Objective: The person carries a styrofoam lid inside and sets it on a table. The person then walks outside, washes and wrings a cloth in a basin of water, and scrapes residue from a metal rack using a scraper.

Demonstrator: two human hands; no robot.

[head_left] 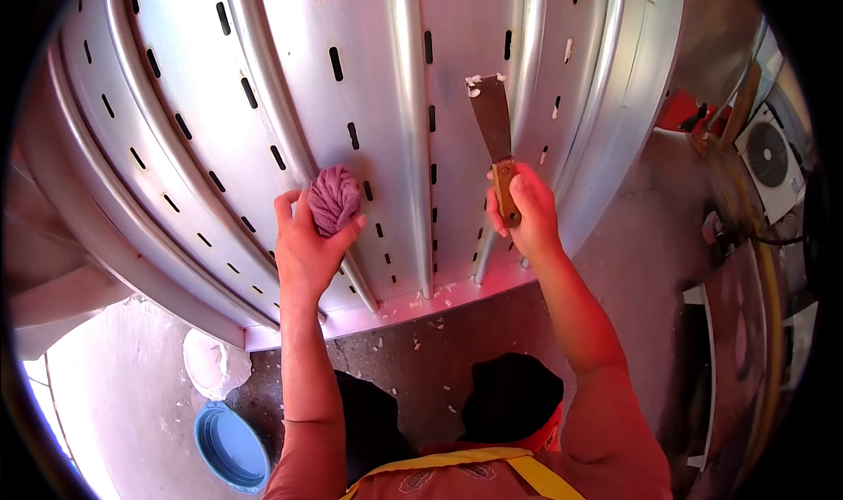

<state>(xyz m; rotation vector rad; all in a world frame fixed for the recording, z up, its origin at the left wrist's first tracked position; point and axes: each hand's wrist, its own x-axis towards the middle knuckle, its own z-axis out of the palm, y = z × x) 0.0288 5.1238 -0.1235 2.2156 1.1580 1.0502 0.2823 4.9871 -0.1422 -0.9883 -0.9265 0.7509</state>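
Observation:
A large ribbed metal panel (378, 52) with rows of dark slots fills the upper view. My left hand (309, 241) is closed around a bunched purple cloth (335, 200), held against the panel beside one of its raised ribs. In my right hand (532, 208) is a putty knife (493, 122), gripped by its brown wooden handle with the blade pointing up. Bits of white material cling to the blade's tip. Some slots on the panel's right side show white filling.
On the floor at lower left stand a blue basin (232, 447) and a white tub (215, 364). White scraps lie along the panel's bottom edge and on the floor. A fan unit (769, 153) and a red object (683, 112) are at the right.

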